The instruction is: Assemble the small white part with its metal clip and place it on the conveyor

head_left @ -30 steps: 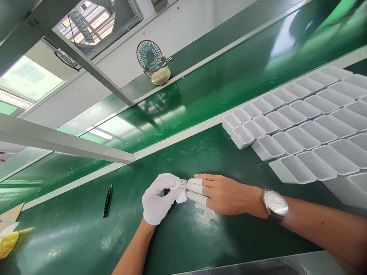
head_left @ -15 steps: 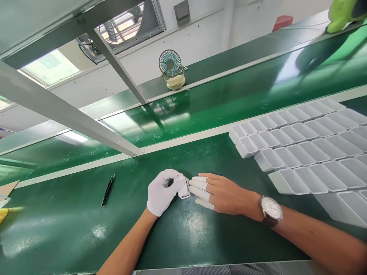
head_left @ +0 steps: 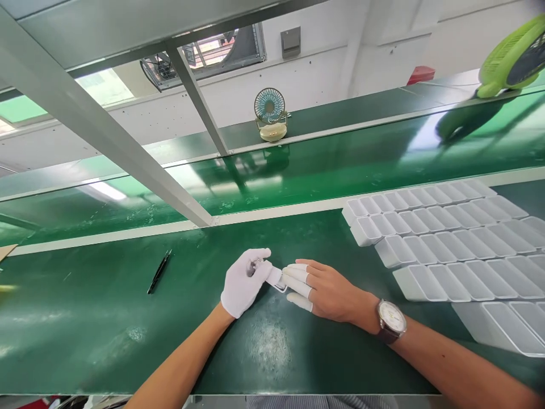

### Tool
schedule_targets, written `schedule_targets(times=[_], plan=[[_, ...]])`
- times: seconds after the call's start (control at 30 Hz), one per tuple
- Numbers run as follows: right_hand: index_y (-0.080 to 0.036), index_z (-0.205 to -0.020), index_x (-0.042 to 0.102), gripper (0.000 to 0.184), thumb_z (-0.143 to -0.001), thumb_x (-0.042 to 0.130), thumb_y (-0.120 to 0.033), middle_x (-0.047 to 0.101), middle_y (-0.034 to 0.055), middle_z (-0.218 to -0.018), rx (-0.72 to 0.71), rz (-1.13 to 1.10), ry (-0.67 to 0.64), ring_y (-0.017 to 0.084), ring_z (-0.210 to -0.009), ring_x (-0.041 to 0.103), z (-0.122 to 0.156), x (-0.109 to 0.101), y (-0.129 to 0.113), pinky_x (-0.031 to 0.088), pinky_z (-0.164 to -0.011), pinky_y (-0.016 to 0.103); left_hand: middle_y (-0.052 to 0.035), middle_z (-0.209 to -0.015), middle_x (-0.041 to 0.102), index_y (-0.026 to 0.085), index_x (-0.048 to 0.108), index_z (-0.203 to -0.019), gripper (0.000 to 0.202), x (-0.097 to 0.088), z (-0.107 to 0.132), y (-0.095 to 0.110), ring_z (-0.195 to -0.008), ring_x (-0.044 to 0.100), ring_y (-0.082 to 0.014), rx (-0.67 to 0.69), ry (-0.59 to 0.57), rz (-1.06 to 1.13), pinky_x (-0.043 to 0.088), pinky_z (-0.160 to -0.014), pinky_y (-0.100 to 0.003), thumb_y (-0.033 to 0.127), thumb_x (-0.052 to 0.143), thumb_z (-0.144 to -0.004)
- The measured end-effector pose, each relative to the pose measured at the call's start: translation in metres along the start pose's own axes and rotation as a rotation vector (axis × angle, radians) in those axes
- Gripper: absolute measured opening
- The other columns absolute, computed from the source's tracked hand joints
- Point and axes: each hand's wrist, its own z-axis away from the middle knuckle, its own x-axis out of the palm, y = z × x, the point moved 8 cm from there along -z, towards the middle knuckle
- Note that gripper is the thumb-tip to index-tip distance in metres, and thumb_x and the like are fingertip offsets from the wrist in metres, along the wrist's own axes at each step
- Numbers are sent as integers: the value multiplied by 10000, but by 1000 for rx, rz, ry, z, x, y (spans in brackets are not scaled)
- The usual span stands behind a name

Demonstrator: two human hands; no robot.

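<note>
Midway, white piece point(head_left: 276, 276) in left hand's point(head_left: 243, 284) pinch, right hand's point(head_left: 327, 291) straightish fingers point(head_left: 298, 284) against it, grip unclear.

White piece point(head_left: 276, 278) partly hidden

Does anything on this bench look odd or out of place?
Nothing looks spilled or broken. One oddity: the left hand wears a full white glove, while the right hand has just white covers on several fingers. That mismatch may well be deliberate.
</note>
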Motion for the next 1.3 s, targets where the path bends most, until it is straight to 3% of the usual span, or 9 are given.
schedule_targets(times=[0.13, 0.37, 0.5, 0.57, 0.7, 0.83, 1.0, 1.17, 1.3], plan=[[-130, -1222, 644, 338, -981, 630, -366, 726, 127, -1171, 39, -13, -10, 228, -1064, 692, 0, 0, 3, 522, -1119, 466, -3, -786, 606, 234, 758, -978, 120, -4, 5, 5, -672, 543, -132, 160, 21, -175, 456, -632, -264, 253, 687, -883], [-131, -1288, 599, 401, -967, 655, -366, 724, 128, -1173, 43, -25, 23, 243, -1121, 683, -1, -3, 2, 528, -1111, 476, -8, -831, 625, 244, 737, -988, 126, -8, 2, 13, -693, 583, -134, 225, 39, -194, 489, -669, -277, 208, 664, -892], [-121, -1259, 609, 383, -965, 660, -360, 724, 143, -1170, 32, -30, 45, 263, -1133, 685, -1, -5, 1, 536, -1099, 492, -39, -1027, 611, 278, 630, -1297, 718, 2, 3, 30, -816, 611, -179, 359, -156, -230, 552, -774, -333, 186, 886, -632], [-106, -1252, 604, 393, -963, 662, -365, 722, 150, -1178, 29, -24, 60, 270, -1132, 686, 0, -5, 1, 544, -1089, 493, -65, -1155, 640, 305, 552, -1402, 859, 9, 3, 29, -856, 627, -192, 331, -270, -298, 562, -767, -334, 184, 896, -623], [-82, -1288, 574, 467, -959, 665, -400, 731, 155, -1138, 47, -4, 82, 283, -1107, 692, 2, -4, 3, 549, -1081, 517, -33, -1039, 720, 330, 585, -1362, 648, 15, 6, 30, -862, 658, -200, 347, -317, -335, 559, -744, -322, 166, 788, -769], [-102, -1266, 588, 393, -964, 662, -342, 731, 146, -1135, 82, -2, 88, 273, -1096, 693, 2, -2, 5, 551, -1082, 495, -19, -972, 710, 302, 619, -1295, 562, 15, 10, 35, -835, 670, -178, 378, -279, -296, 558, -725, -292, 133, 765, -779], [-102, -1263, 590, 349, -958, 667, -252, 729, 130, -1126, 117, -29, 105, 235, -1033, 697, 0, -3, 5, 551, -1090, 457, -17, -1031, 672, 283, 579, -1297, 513, 15, 9, 34, -887, 669, -156, 288, -311, -235, 556, -775, -282, 97, 665, -827], [-123, -1295, 560, 354, -967, 640, -230, 730, 130, -1103, 108, -41, 130, 227, -989, 709, -3, -8, 3, 576, -1061, 470, -9, -1017, 610, 238, 601, -1094, 305, 13, 6, 38, -814, 595, -132, 265, -326, -289, 508, -738, -280, 96, 625, -825], [-104, -1282, 551, 362, -956, 656, -222, 731, 141, -1086, 69, -33, 181, 238, -988, 713, -4, -16, 0, 602, -1019, 476, -13, -1018, 606, 225, 559, -1064, 288, 10, 3, 32, -815, 577, -143, 203, -372, -279, 499, -749, -302, 99, 619, -812]])
